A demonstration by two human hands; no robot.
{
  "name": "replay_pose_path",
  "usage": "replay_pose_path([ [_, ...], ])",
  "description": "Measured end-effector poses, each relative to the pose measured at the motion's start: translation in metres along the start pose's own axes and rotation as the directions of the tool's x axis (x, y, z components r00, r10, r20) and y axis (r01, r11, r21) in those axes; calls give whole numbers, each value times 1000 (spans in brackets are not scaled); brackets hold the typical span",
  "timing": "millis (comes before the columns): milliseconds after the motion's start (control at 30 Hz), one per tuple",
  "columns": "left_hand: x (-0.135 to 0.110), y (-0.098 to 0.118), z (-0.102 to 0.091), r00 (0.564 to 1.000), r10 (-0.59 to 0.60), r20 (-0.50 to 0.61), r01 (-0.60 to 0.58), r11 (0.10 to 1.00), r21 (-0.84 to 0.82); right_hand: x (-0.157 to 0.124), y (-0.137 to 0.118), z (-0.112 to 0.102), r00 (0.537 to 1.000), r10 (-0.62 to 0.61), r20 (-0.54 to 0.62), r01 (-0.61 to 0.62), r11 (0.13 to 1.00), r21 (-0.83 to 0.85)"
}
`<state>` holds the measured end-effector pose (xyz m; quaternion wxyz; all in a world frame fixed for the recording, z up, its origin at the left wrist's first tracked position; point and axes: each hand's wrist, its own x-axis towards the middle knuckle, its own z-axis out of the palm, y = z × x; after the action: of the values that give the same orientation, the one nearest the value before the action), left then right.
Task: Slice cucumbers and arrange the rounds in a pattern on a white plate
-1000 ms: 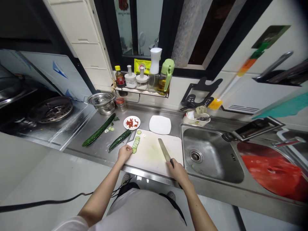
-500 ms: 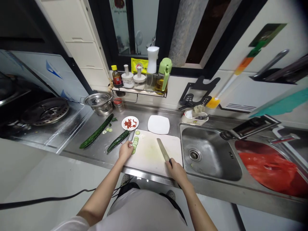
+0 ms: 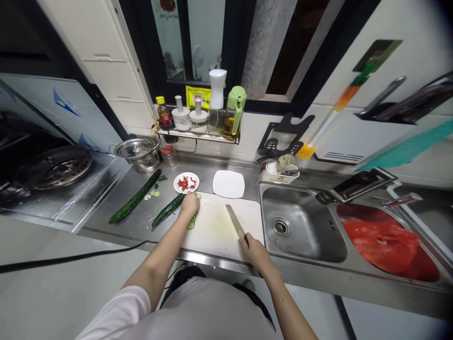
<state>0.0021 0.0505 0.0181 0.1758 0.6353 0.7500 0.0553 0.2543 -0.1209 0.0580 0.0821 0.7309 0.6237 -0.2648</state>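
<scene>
My left hand (image 3: 190,203) rests at the far left corner of the white cutting board (image 3: 222,226), over the row of cucumber slices (image 3: 192,222); its fingers curl down, and what they grip is hidden. A half cucumber (image 3: 167,210) lies just left of that hand on the steel counter. My right hand (image 3: 255,251) is closed on the handle of a knife (image 3: 235,222), whose blade lies flat on the board and points away from me.
A long cucumber (image 3: 134,197) and loose slices lie on the counter at left. Behind the board are a small plate of red chopped chili (image 3: 186,182) and a white square plate (image 3: 228,184). A sink (image 3: 300,226) is at right, a red basin (image 3: 385,241) beyond it.
My left hand moved from the near end of the slice row up to the far left corner of the board. The knife hand stayed in place.
</scene>
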Motion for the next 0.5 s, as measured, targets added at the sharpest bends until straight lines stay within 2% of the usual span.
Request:
replay_pose_path([
  [200, 7, 0, 3, 1000, 0, -6, 0, 1000, 2, 1, 1, 0, 1000, -7, 1, 7, 1000, -12],
  [400, 7, -5, 1, 997, -75, -18, 69, 976, -207, 0, 1, -1, 1000, -9, -1, 9, 1000, -2],
  [500, 2, -4, 4, 998, -57, -14, 49, 939, -341, -1, 0, -1, 1000, 1, 7, -1, 1000, 1],
])
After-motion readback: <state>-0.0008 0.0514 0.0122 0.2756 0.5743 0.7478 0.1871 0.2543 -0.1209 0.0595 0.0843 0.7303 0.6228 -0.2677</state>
